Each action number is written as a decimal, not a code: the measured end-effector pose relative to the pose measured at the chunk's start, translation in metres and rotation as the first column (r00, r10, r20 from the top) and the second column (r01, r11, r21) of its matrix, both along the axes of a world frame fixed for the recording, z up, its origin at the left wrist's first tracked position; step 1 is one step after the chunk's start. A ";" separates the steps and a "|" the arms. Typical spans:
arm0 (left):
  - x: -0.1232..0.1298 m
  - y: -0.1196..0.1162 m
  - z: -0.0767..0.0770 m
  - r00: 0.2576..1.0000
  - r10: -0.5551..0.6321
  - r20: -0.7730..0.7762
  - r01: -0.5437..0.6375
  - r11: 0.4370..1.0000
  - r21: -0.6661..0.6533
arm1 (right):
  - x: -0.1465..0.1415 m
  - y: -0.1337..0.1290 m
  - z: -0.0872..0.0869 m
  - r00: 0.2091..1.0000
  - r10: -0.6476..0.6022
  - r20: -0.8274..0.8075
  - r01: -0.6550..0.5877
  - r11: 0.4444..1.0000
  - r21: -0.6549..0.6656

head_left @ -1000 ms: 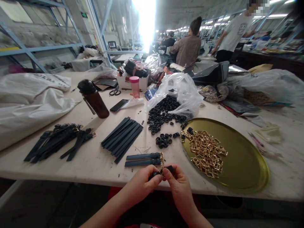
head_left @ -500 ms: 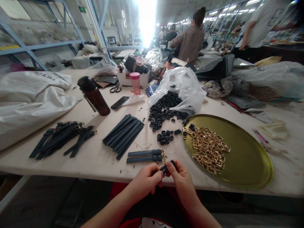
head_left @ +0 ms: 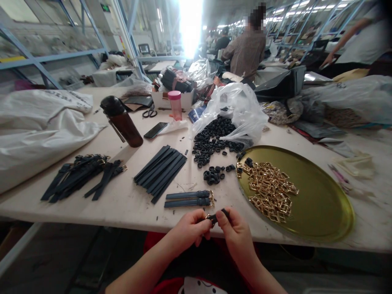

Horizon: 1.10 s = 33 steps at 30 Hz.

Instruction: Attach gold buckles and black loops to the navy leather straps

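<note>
Dark, narrow and leather-like, the strap [head_left: 214,218] with its small gold metal buckle [head_left: 208,216] is pinched by the left hand [head_left: 192,228] and right hand [head_left: 238,232] at the near edge of the pale desk [head_left: 122,210], and should be found light, pliable and best gripped beside the stiffer buckle.

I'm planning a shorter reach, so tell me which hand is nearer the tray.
Right. The right hand is off the left edge of the tray, not touching it; the left hand is farther left.
</note>
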<state>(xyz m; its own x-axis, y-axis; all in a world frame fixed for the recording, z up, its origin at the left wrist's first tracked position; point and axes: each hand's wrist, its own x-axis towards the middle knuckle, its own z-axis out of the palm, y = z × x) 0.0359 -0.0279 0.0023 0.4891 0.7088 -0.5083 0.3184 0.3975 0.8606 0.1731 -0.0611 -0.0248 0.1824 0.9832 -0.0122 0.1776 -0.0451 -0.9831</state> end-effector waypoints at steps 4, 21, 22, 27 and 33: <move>-0.001 -0.006 0.007 0.994 0.015 -0.110 0.002 0.988 0.154 | 0.005 -0.008 0.000 0.990 0.065 0.122 -0.081 0.988 0.131; -0.003 0.015 -0.002 0.999 0.027 -0.019 -0.020 0.958 0.286 | 0.034 0.051 0.001 0.940 0.290 0.181 -0.297 0.955 0.015; -0.002 0.014 0.000 1.000 -0.005 -0.011 0.008 0.953 0.303 | 0.041 0.064 -0.001 0.917 0.220 0.332 -0.244 0.969 0.032; -0.003 0.013 0.003 0.995 0.004 -0.099 0.031 0.938 0.344 | 0.063 0.119 -0.011 0.787 0.103 0.608 -0.176 0.983 0.062; -0.006 0.019 0.003 0.983 0.090 -0.161 -0.023 0.926 0.376 | 0.062 0.108 -0.002 0.834 0.103 0.542 -0.161 0.985 0.062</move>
